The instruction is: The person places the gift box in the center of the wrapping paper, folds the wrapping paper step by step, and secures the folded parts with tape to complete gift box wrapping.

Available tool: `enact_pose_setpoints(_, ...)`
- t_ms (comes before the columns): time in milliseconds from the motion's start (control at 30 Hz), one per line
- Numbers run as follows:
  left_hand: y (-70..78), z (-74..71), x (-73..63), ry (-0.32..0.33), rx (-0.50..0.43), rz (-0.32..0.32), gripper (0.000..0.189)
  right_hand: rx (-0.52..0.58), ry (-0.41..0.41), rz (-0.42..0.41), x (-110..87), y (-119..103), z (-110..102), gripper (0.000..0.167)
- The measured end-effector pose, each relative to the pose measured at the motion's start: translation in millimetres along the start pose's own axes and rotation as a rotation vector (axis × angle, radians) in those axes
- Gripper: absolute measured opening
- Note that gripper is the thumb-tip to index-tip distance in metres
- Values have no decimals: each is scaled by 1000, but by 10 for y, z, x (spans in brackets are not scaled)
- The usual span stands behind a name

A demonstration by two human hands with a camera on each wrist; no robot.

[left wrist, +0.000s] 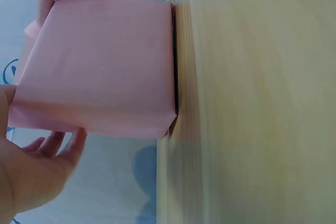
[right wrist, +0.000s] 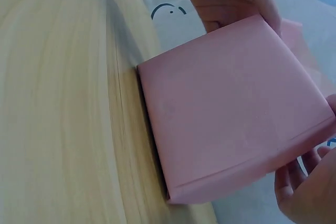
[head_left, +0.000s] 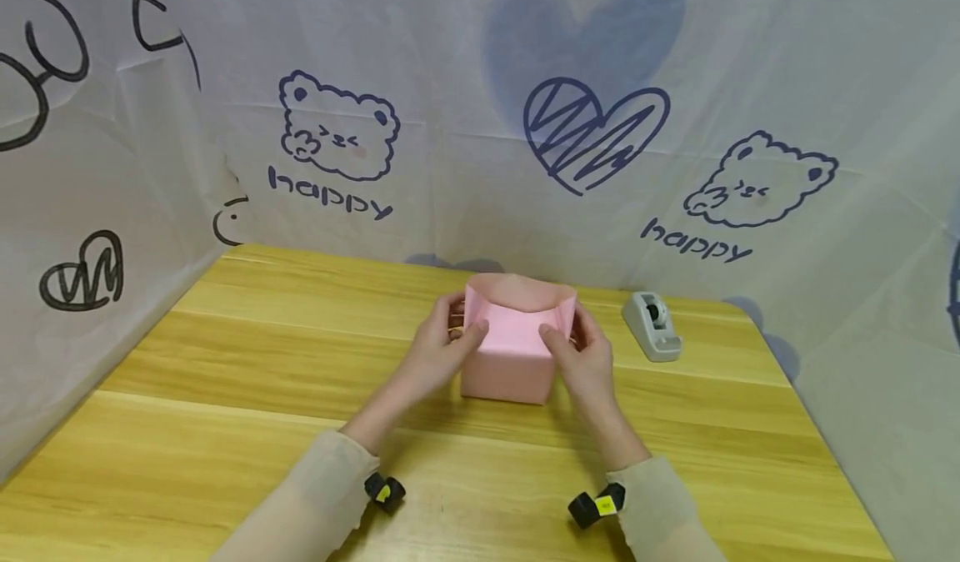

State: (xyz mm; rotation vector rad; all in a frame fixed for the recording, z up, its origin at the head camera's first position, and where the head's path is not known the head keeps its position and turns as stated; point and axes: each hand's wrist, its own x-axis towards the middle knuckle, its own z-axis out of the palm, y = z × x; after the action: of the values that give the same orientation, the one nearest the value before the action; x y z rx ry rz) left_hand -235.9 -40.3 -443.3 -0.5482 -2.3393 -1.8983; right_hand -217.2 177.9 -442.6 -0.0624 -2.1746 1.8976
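Note:
A box wrapped in pink paper [head_left: 506,375] sits on the table, its smooth front face filling much of both wrist views. Above its top, a loose paper edge [head_left: 517,289] stands up at the back and sides. My left hand [head_left: 437,343] holds the left side, thumb on the paper at the top front and fingers around the side. On the opposite side my right hand [head_left: 590,360] grips the box the same way. The left wrist view shows the left fingers [left wrist: 73,148] against the side of the paper; parts of both hands are hidden behind the box.
A grey-white tape dispenser [head_left: 652,328] stands on the wooden table [head_left: 300,370] to the right of the box. Behind the table's back edge hangs a white cloth [head_left: 450,70] with drawn hearts and bears. Black wrist cameras sit at both sleeves.

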Motion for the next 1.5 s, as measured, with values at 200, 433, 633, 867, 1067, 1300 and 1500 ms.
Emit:
enact_pose_setpoints(200,14,51,-11,53,22,-50,53,5,21,34,-13,-52,35,61)
enact_pose_setpoints(433,5,102,-11,94,3,-70,52,1,22,64,-1,-79,35,62)
enact_pose_setpoints(633,12,131,-12,108,7,-54,55,-15,27,48,16,-73,25,61)
enact_pose_setpoints(867,107,104,-79,206,323,286,74,-25,12,56,18,-63,21,61)
enact_pose_setpoints(1067,314,116,-132,198,739,734,69,-21,1,55,16,-48,10,60)
enact_pose_setpoints(1300,325,287,-271,-77,1161,693,71,-25,-10,52,10,-42,-6,59)
enact_pose_setpoints(1500,270,391,-364,-127,1369,541,78,-37,-2,47,15,-35,-2,59)
